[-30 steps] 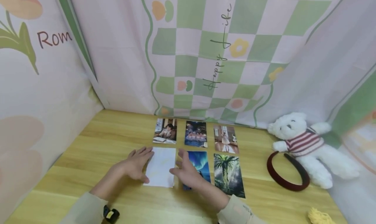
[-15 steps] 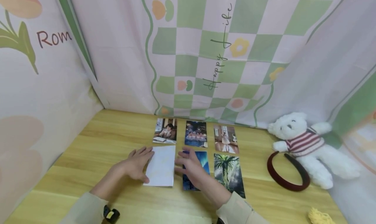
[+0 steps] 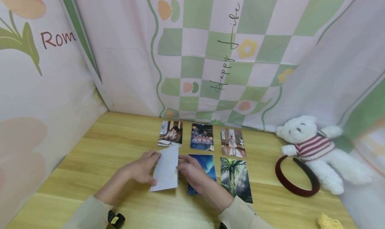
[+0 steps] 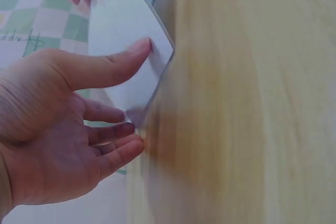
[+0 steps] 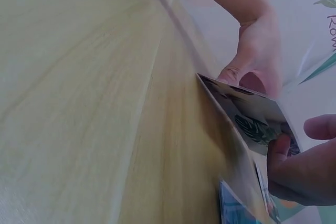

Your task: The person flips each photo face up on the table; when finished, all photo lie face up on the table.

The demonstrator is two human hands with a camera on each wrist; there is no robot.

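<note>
A photo card stands tilted in the head view, its white back up and its right edge raised. The left hand holds its left edge. In the left wrist view the left thumb lies on the white back near a corner, with the other fingers at the far corner. The right hand holds the raised right edge. From the right wrist view, a right fingertip touches the picture side, which shows dark leaves; the right thumb is beyond the card's edge.
Behind the card lie photos of a person at a desk, bathers and a dancer. An aurora photo and a palm photo lie right. Further right are a hairband, white teddy bear and yellow yarn.
The white-backed card lay flat before and now its right side is lifted. The right hand, which had drawn back from the card, has closed on its right edge. The left hand keeps its place.
</note>
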